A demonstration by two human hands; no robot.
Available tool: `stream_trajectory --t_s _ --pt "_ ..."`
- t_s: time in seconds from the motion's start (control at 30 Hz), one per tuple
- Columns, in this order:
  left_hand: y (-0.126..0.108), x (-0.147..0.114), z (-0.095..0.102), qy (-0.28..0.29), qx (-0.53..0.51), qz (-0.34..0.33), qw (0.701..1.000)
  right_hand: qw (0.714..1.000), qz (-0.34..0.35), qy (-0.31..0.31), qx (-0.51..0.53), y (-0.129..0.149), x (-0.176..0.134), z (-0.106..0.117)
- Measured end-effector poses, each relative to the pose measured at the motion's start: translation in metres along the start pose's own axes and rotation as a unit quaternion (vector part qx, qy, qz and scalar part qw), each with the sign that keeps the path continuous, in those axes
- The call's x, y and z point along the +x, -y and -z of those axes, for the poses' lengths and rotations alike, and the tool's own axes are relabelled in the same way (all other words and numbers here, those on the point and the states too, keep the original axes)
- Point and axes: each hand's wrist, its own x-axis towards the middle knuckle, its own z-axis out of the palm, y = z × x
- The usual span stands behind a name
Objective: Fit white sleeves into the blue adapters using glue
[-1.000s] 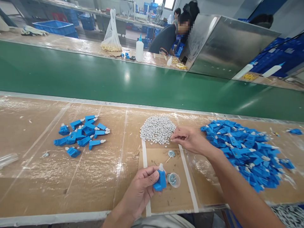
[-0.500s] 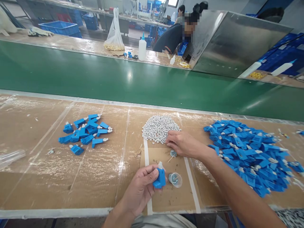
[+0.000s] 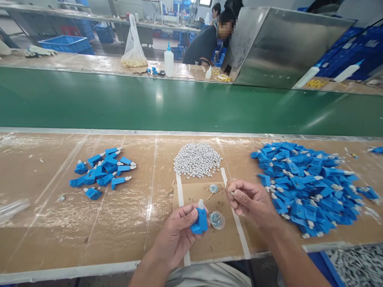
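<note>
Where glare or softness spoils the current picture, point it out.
Head view: whitish glare mottles the shiny cardboard tabletop and a bright spot sits on the green surface; head view: the small pale bit pinched by the right hand is hard to make out; head view: the blue piece in the left hand reads clearly.

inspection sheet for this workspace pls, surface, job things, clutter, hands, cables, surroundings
Surface: cardboard-covered table, glossy, taped, marked near the middle
Job's things: blue part with pale tip; pile of small grey pieces; large blue pile right; smaller blue group left; clear cup with stick
Clutter: clear plastic piece, far left
Hands: left hand holds the blue part; right hand seems to pinch a small grey piece
Cables: thin dark line, perhaps a cable, upper right
Surroundings: green strip; white bottle; co-worker beyond
</note>
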Motion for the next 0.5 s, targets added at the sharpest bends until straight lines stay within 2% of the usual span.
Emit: stream_trajectory --t_s 0.2,0.3,0.5 --pt "-0.002 -0.002 -0.02 0.019 0.019 0.017 0.999 0.991 -0.01 -0.075 0.111 0.004 -0.004 -0.028" --pt "-0.005 -0.004 -0.027 0.015 0.022 0.014 1.0 0.982 -0.03 -0.108 0.155 0.006 -0.003 -0.03" --pt "-0.005 -0.003 -0.028 0.003 0.031 0.016 0.999 0.974 -0.089 -0.108 0.18 0.006 -0.011 -0.028"
